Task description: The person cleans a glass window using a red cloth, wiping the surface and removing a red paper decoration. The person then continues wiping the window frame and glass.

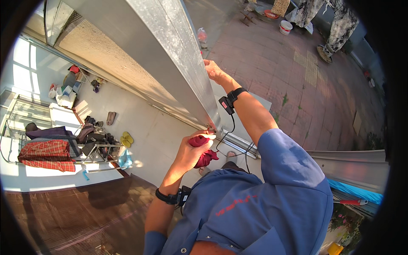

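Bunched dark red cloth is held in my left hand, its thumb pressed over the folds. The left fingertips are close to a small metal fitting on the metal-framed door; whether they touch it I cannot tell. My right hand reaches to the outer side of the same door, its fingers at the edge and partly hidden behind it. Both wrists carry black straps with small cabled boxes.
A metal threshold track runs by my feet. Indoors, a rack bears clothes and shoes, with yellow-green slippers beside it. Outside, a white bucket stands on the paving. A black cable hangs between my arms.
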The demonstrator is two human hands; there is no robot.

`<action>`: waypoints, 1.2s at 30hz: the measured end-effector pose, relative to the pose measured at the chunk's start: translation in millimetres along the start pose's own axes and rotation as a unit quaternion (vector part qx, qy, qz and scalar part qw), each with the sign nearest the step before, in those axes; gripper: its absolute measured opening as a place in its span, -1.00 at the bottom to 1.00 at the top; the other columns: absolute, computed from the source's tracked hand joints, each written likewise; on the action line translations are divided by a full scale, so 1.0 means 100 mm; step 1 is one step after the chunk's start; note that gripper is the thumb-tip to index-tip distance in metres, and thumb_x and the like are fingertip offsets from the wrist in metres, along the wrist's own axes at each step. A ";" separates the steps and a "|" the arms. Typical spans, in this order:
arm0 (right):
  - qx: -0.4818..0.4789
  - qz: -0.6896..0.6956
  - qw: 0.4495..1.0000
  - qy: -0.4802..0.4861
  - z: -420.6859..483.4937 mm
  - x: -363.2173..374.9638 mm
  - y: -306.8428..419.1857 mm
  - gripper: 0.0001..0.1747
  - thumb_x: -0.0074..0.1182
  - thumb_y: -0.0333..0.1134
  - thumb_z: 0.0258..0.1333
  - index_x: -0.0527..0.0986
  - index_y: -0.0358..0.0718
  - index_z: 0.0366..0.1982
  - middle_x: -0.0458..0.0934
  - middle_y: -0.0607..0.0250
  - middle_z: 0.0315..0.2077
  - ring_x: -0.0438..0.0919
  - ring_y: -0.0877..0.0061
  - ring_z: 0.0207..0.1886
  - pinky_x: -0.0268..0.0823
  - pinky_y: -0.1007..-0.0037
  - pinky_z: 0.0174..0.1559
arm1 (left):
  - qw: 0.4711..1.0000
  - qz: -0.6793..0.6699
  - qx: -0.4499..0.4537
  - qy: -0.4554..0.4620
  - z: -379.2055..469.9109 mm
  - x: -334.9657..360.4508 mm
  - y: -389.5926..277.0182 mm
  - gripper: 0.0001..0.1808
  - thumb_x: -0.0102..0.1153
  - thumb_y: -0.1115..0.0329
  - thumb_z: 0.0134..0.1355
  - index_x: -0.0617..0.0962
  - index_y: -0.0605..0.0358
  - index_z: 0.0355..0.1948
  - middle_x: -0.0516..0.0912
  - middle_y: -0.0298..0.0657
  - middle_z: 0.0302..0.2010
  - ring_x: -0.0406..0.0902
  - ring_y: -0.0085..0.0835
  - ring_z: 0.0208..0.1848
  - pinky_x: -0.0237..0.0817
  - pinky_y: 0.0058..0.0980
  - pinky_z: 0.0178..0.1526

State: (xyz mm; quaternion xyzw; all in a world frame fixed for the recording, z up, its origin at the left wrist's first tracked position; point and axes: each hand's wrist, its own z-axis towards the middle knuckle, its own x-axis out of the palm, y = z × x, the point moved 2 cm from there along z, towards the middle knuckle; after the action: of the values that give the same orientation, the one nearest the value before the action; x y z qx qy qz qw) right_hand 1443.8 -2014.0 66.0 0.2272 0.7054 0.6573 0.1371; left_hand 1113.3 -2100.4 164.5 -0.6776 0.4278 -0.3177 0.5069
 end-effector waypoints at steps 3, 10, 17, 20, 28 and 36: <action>0.039 0.007 0.999 -0.032 -0.58 -0.16 -0.13 -0.29 0.43 -0.15 0.17 0.49 -0.40 0.25 0.72 0.11 -0.02 0.71 0.39 -0.01 0.54 0.34 0.01 | 0.998 0.038 0.043 -0.005 -0.03 0.05 0.04 -0.75 0.35 0.43 0.33 0.72 0.23 0.01 0.68 -0.13 0.11 0.62 -0.48 0.09 0.46 -0.47 0.15; 0.085 -0.033 0.991 -0.099 -2.30 -0.19 -0.39 -0.52 0.32 -0.18 0.24 0.62 -0.34 0.08 0.70 0.34 -0.24 0.66 0.58 -0.16 0.51 0.43 -0.09 | 0.982 0.136 0.134 -0.007 -0.11 0.21 0.11 -0.75 0.40 0.45 0.23 0.68 0.29 -0.08 0.49 0.05 0.22 0.74 -0.30 -0.24 0.59 -0.39 -0.15; 0.144 -0.094 0.985 0.009 -3.34 0.22 -0.26 -0.58 0.32 -0.36 0.21 0.63 -0.36 0.08 0.73 0.31 -0.23 0.64 0.62 -0.18 0.48 0.46 -0.11 | 0.938 0.285 0.199 0.004 -0.15 0.35 0.10 -0.84 0.33 0.31 0.28 0.71 0.19 -0.27 0.68 0.06 -0.16 0.52 0.07 0.29 0.37 -0.10 0.30; 0.112 0.003 0.991 0.066 -3.54 0.53 -0.27 -0.68 0.28 -0.43 0.27 0.65 -0.30 0.06 0.75 0.36 -0.20 0.61 0.64 -0.16 0.46 0.44 -0.01 | 0.947 0.267 0.175 0.031 -0.17 0.43 0.08 -0.78 0.28 0.23 0.27 0.71 0.19 -0.32 0.72 -0.06 -0.32 0.50 0.10 0.22 0.39 -0.12 0.24; -0.066 -0.424 0.900 -0.077 -3.90 0.96 -0.36 -0.51 0.23 -0.34 0.32 0.48 -0.22 0.25 0.66 0.15 0.03 0.61 0.36 0.03 0.48 0.26 0.07 | 0.934 0.315 0.134 0.098 -0.36 0.94 0.11 -0.67 0.33 0.01 0.16 0.73 0.03 -0.26 0.63 0.31 0.04 0.62 0.14 0.12 0.50 -0.05 0.13; 0.010 -0.478 0.856 -0.196 -4.31 0.53 -0.93 -0.36 0.26 -0.29 0.24 0.40 -0.13 0.33 0.69 -0.02 -0.06 0.66 0.06 -0.05 0.51 0.12 -0.02 | 0.924 0.220 0.179 0.258 -0.47 1.35 0.26 -0.73 0.42 0.14 0.14 0.72 0.05 -0.21 0.72 0.09 -0.16 0.60 -0.01 0.13 0.47 -0.11 0.11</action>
State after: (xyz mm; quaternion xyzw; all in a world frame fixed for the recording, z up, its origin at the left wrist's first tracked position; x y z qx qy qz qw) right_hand 1173.5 -2363.1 21.6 -0.0124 0.6924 0.4450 0.5679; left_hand 1124.1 -2245.3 152.9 -0.3594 0.6182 -0.4331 0.5487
